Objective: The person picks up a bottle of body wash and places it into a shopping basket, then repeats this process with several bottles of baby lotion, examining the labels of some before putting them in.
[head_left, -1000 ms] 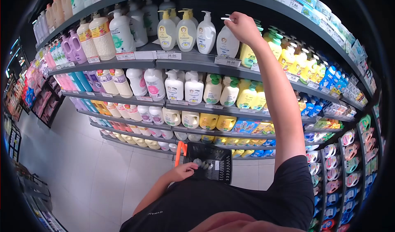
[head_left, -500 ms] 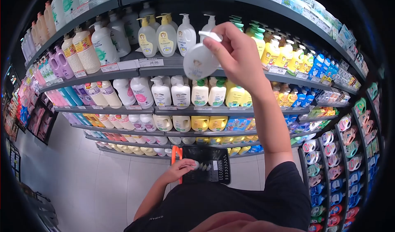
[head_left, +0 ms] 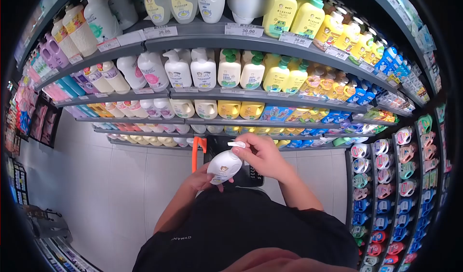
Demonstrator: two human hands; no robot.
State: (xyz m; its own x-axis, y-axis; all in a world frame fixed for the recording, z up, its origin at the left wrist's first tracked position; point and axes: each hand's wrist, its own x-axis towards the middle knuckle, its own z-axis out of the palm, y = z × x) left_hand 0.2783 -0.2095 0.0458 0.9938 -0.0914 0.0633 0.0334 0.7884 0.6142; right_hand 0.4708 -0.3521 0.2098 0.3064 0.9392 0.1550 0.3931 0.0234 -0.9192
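Observation:
A white pump bottle point(head_left: 224, 165) with a small printed picture on its front is held tilted, close to my body. My right hand point(head_left: 260, 155) grips the pump head at the top. Around the lower part of the bottle, the fingers of my left hand point(head_left: 198, 178) are wrapped. Below and behind them is a black shopping basket point(head_left: 256, 179) with an orange handle point(head_left: 195, 157); the bottle and my hands hide much of its inside.
Shelves stretch across the front. The upper shelf point(head_left: 193, 39) carries white bottles point(head_left: 211, 1) and yellow pump bottles point(head_left: 280, 10); more white pump bottles point(head_left: 203, 71) stand one level below. A rack of detergent bottles point(head_left: 383, 178) stands at the right, with tiled floor point(head_left: 128, 175) at the left.
My right hand has brought the white pump bottle down from the upper shelf to my body. My left hand has left the basket and taken hold of the bottle. The view has tilted downward.

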